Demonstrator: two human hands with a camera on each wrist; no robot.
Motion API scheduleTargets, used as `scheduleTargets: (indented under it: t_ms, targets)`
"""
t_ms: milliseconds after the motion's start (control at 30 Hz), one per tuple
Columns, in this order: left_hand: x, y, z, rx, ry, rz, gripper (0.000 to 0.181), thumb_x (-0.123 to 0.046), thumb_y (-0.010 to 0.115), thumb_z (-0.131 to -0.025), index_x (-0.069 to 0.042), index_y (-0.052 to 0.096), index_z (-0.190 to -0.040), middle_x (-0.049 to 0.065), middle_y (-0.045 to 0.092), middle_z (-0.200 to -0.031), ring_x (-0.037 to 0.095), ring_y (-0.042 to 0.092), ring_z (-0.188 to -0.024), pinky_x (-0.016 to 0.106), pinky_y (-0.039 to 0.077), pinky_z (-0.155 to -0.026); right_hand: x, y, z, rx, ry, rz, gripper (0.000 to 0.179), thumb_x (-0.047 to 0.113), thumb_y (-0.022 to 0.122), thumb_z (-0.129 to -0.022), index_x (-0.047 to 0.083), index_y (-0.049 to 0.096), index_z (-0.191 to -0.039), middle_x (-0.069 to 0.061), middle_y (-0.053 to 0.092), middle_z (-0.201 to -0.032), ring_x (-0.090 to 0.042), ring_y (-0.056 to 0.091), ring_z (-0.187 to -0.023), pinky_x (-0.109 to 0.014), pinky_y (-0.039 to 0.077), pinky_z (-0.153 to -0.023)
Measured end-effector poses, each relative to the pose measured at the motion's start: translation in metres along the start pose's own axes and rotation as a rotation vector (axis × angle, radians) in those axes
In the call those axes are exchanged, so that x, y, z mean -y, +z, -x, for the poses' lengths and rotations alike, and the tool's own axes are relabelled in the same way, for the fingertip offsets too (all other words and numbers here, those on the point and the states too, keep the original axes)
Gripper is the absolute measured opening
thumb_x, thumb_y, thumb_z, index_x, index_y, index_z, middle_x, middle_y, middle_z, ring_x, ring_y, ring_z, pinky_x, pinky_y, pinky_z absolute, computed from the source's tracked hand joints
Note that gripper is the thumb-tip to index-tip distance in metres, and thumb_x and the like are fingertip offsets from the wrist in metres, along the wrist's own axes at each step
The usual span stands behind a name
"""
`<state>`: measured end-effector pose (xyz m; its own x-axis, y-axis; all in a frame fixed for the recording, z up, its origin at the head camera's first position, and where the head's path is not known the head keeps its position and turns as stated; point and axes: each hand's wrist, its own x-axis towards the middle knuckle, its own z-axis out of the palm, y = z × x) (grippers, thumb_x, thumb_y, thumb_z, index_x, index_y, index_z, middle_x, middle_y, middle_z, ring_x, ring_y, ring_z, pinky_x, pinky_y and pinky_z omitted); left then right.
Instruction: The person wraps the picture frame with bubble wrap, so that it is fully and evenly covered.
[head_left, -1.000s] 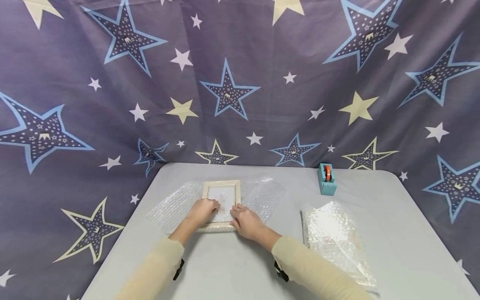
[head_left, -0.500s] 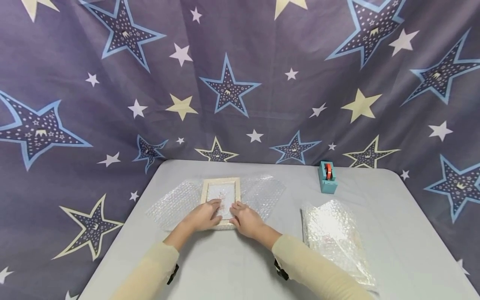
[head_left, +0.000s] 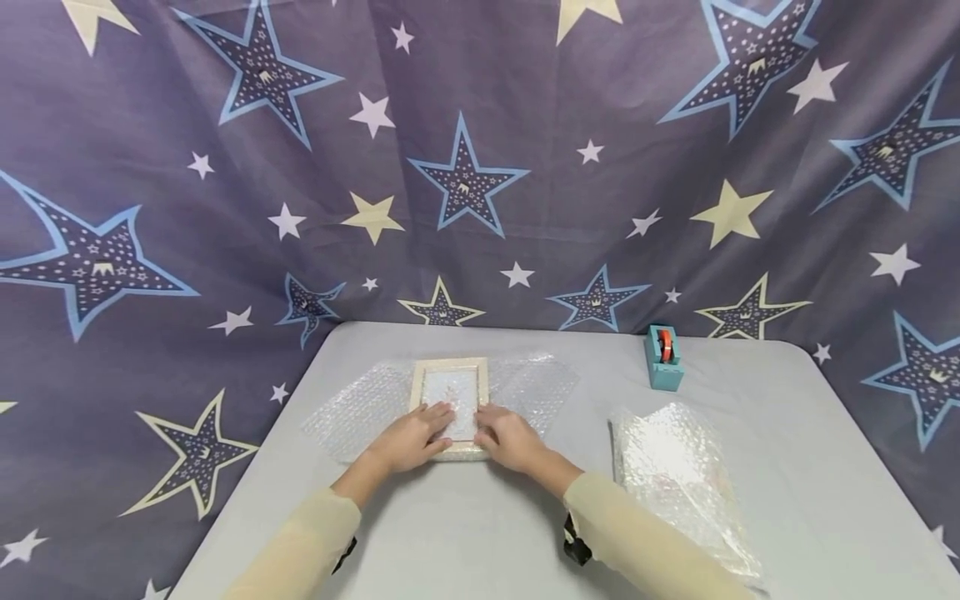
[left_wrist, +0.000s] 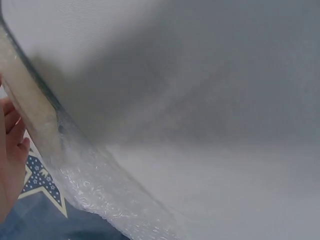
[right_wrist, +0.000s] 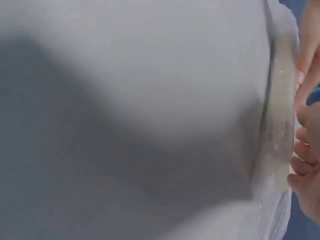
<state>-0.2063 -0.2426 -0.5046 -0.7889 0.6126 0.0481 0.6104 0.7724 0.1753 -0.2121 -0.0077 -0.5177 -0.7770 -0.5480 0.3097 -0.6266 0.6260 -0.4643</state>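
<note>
A light wooden picture frame (head_left: 450, 364) holding a pale print lies on bubble wrap, with one wrap flap (head_left: 358, 408) spread to its left and another wrap flap (head_left: 538, 385) to its right. My left hand (head_left: 408, 437) rests on the frame's lower left, fingers extended over the print. On the lower right side, my right hand (head_left: 512, 437) touches the frame with fingers lightly bent. The wrist views show the frame's near edge (left_wrist: 32, 97) with clear wrap over it, and the right-hand fingers (right_wrist: 302, 157) above that edge.
A teal tape dispenser (head_left: 664, 358) with an orange roll stands at the back right of the grey table (head_left: 465, 533). Nearer on the right lies a flat bubble-wrapped package (head_left: 678, 483). A star-patterned curtain (head_left: 480, 150) hangs behind the table.
My left hand has spread its bent fingers and flattened onto the frame, shifting slightly down its left side. The right hand stays on the right side; the frame lies in place.
</note>
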Motion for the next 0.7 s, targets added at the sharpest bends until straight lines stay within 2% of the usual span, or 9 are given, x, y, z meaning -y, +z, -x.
scheduleTargets:
  t_ms: [100,167,300,400,467,567,700]
  targets:
    - [-0.002,0.000,0.000,-0.006,0.003,-0.020,0.051,-0.031,0.052,-0.098,0.003,0.051,-0.136,0.021,0.050,-0.143,0.037,0.045,-0.136,0.054,0.033,-0.115,-0.014,-0.012,0.004,-0.127,0.134,-0.049,0.038,0.014,0.067,-0.086,-0.004,0.063,-0.119,-0.022,0.065,-0.124,-0.037,0.061,-0.118,-0.046,0.049,-0.103]
    - [-0.002,0.000,0.000,-0.006,-0.004,-0.036,0.051,-0.032,0.051,-0.098,0.002,0.050,-0.137,0.020,0.050,-0.144,0.036,0.044,-0.137,0.053,0.033,-0.116,-0.024,-0.022,0.006,-0.209,0.289,-0.087,0.039,0.014,0.068,-0.086,-0.004,0.061,-0.121,-0.023,0.064,-0.124,-0.038,0.061,-0.116,-0.048,0.049,-0.102]
    - [-0.001,-0.001,0.001,-0.003,-0.009,-0.044,0.052,-0.033,0.050,-0.099,0.001,0.049,-0.138,0.019,0.049,-0.145,0.035,0.043,-0.138,0.051,0.033,-0.116,-0.041,-0.046,0.012,-0.310,0.641,-0.218,0.045,0.016,0.066,-0.087,-0.002,0.057,-0.127,-0.026,0.061,-0.127,-0.042,0.058,-0.120,-0.051,0.047,-0.103]
    - [-0.001,-0.001,0.002,0.001,-0.010,-0.033,0.052,-0.033,0.050,-0.099,0.001,0.049,-0.138,0.019,0.048,-0.145,0.035,0.043,-0.139,0.051,0.033,-0.116,-0.049,-0.057,0.018,-0.324,0.842,-0.331,0.052,0.018,0.064,-0.088,-0.003,0.050,-0.134,-0.029,0.055,-0.134,-0.044,0.052,-0.125,-0.051,0.044,-0.107]
    - [-0.001,0.000,0.002,0.001,-0.011,-0.026,0.052,-0.032,0.049,-0.099,0.002,0.049,-0.138,0.020,0.048,-0.145,0.036,0.042,-0.139,0.052,0.033,-0.116,-0.051,-0.061,0.023,-0.313,0.927,-0.427,0.055,0.018,0.061,-0.090,-0.005,0.044,-0.137,-0.030,0.051,-0.137,-0.044,0.049,-0.128,-0.050,0.042,-0.109]
    - [-0.001,0.002,0.003,0.002,-0.015,-0.012,0.052,-0.032,0.049,-0.099,0.003,0.048,-0.138,0.020,0.047,-0.146,0.037,0.042,-0.139,0.052,0.033,-0.116,-0.053,-0.060,0.027,-0.294,1.019,-0.584,0.057,0.019,0.058,-0.094,-0.008,0.038,-0.140,-0.030,0.050,-0.138,-0.042,0.053,-0.124,-0.047,0.046,-0.106]
    - [-0.002,0.006,0.002,-0.007,-0.014,-0.003,0.052,-0.031,0.049,-0.099,0.002,0.048,-0.138,0.020,0.047,-0.146,0.037,0.042,-0.139,0.053,0.033,-0.115,-0.054,-0.054,0.030,-0.323,1.017,-0.843,0.056,0.014,0.055,-0.095,-0.014,0.036,-0.140,-0.032,0.056,-0.129,-0.032,0.068,-0.103,-0.036,0.056,-0.093]
